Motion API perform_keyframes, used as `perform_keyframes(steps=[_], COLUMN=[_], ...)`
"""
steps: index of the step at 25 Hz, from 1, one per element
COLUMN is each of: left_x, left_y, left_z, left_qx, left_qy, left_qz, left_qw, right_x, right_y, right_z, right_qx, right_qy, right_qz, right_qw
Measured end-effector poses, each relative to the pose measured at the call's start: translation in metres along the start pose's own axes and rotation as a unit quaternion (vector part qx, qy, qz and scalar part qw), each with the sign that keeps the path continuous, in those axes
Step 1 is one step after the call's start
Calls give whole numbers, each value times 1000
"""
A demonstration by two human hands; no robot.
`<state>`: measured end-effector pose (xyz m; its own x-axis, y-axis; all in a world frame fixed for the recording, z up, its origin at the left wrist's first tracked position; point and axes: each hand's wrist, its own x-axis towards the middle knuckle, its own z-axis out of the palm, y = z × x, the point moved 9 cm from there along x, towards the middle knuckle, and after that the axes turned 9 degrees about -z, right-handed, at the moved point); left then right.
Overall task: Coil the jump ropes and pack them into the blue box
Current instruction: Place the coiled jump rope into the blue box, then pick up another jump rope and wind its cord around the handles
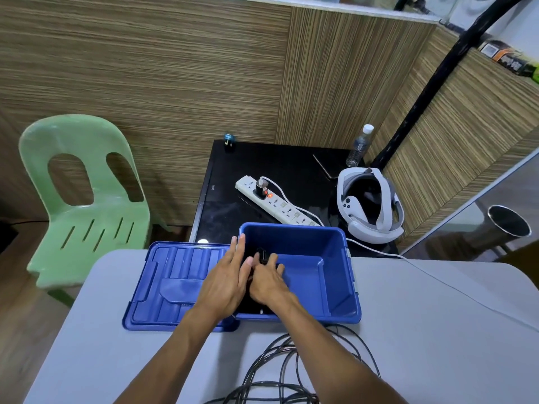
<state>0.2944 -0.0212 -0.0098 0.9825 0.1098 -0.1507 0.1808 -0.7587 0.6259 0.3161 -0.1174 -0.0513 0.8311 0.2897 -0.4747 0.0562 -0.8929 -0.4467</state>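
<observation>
We see a dark bundle of jump rope point(260, 259) lying in the left part of the blue box point(338, 275), though most of it is hidden beneath our two hands, so we cannot make out how neatly it is wound. Our right hand point(267, 282) lies over the bundle with its fingers bent down onto it; whether they actually grip the rope we cannot tell. Our left hand point(226, 279) is flat with straight fingers, its tips reaching the box's left rim, side by side with the right hand and touching it. The box stands open on the grey table point(437, 330), and its blue lid point(175, 284) lies flat just left of it, touching its wall. Near us, more black rope point(291, 371) sprawls in loose loops on the table, its lower part cut off by the frame edge. Beyond the box, on a black side table point(291, 164), lie a white power strip point(277, 204), a white headset point(370, 202) and a water bottle point(358, 147). A green plastic chair point(84, 199) stands far left.
</observation>
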Motion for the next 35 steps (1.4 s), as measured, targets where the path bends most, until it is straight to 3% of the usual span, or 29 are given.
perform_keyframes(steps=[5, 13, 17, 22, 26, 29, 32, 35], left_x=[-3, -74, -133, -205, -241, -251, -251, -257], left_y=[8, 0, 15, 24, 38, 52, 70, 78], left_z=[-7, -32, -7, 48, 95, 116, 121, 133], left_qx=[59, 167, 223, 308, 361, 426, 465, 515], left_qy=[18, 56, 45, -2, -62, -80, -81, -100], left_qz=[-10, 53, 95, 177, 278, 365, 405, 453], left_qw=[998, 983, 969, 935, 888, 824, 783, 721], right_x=[-19, -108, -175, -252, -309, -330, -340, -346], right_y=[-2, 13, 27, 84, 104, 92, 82, 81], right_z=[-15, -45, -35, 22, 79, 112, 119, 117], right_qx=[26, -12, -39, -15, -49, -79, -71, 0], right_qy=[17, 147, 199, 184, 201, 215, 262, 306], right_qz=[-25, -57, -72, -18, 36, 74, 111, 127], right_qw=[999, 987, 977, 983, 978, 971, 956, 944])
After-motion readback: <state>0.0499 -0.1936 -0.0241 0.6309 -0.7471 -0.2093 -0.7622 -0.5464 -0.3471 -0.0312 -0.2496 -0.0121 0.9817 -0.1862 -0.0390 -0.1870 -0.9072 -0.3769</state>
